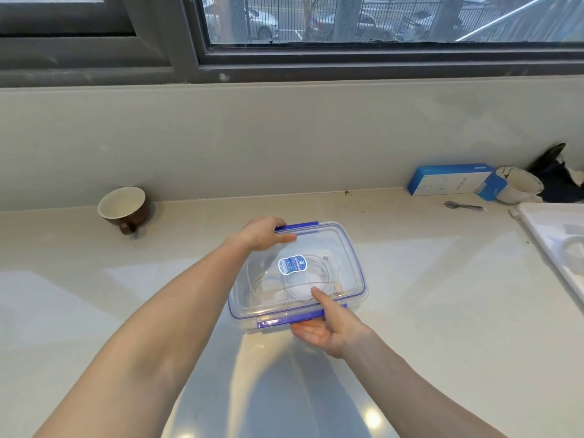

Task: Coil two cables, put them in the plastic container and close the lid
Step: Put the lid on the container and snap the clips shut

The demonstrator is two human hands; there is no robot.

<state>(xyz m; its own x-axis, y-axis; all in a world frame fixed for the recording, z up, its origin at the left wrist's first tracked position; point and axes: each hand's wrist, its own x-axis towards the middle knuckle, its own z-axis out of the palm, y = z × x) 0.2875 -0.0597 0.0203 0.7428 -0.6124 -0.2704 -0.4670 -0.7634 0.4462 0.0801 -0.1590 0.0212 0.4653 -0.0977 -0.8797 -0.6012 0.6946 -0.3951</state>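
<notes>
A pale countertop (410,279) fills the lower view, ending at a low grey backsplash wall (284,137) under a dark-framed window (347,58). The widest open surface lies left of centre and along the near edge; the right side is hemmed by a white tray edge (550,235). Near the middle sits the clear plastic container (354,263), rectangular, its clear lid (316,245) with a blue seal line lying on top, long sides running from far-left to near-right. Inside, seen through the lid under an oval blue label (291,265), are 2 white cables (284,290) in loose loops with a connector near the far side. At the far right against the wall lies a blue and white box (452,180), with a crumpled white cup (520,184) just beside it and a small metal utensil (463,206) in front. Far left, near the wall, stands a brown mug (124,210), well apart from the container. The left hand (262,233) curls over the far blue latch (297,226), thumb resting on the lid and fingers wrapped over the rim. The right hand (328,327) clamps the near blue latch (284,320): thumb (320,297) pressed on top of the lid, fingers underneath the flap, which juts outward from the rim.
</notes>
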